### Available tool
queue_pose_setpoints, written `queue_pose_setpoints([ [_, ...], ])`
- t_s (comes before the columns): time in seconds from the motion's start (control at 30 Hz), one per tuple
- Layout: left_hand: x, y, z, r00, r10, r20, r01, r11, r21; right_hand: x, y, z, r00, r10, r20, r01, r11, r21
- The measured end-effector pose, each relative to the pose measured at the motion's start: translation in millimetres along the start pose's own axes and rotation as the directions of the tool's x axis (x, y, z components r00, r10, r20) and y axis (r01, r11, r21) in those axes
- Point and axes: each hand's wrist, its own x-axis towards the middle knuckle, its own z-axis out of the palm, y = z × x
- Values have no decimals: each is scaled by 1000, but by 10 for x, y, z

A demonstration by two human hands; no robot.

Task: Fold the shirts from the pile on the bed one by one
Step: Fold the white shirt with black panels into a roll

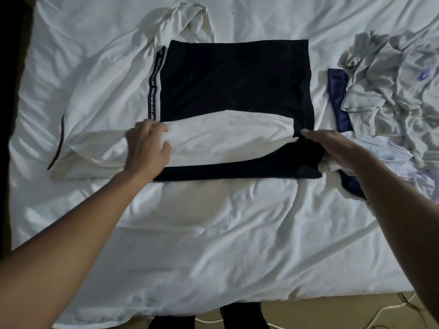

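The black and white shirt point(235, 91) lies flat on the bed point(213, 233), left hand point(147, 146) at its 9 o'clock side, fingers bent, grip hard to tell, right hand point(337, 148) pressing its 3 o'clock side, fingers straight

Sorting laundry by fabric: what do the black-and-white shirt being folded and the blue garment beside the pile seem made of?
The black-and-white shirt looks like a matte, soft cotton-type knit: it lies flat with gentle folds and no shine. The blue garment looks like a smooth synthetic, perhaps polyester: light glints off it. Neither is certain.
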Motion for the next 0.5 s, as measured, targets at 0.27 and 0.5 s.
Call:
queue_pose_setpoints([
  [0.27,50,983,579,950,263,170,-243,961,-132,120,-155,274,956,-240,-168,181,935,-307],
  [0.5,25,1092,688,984,174,24,-163,957,-238,271,-367,380,876,-364,-318,349,931,-105],
])
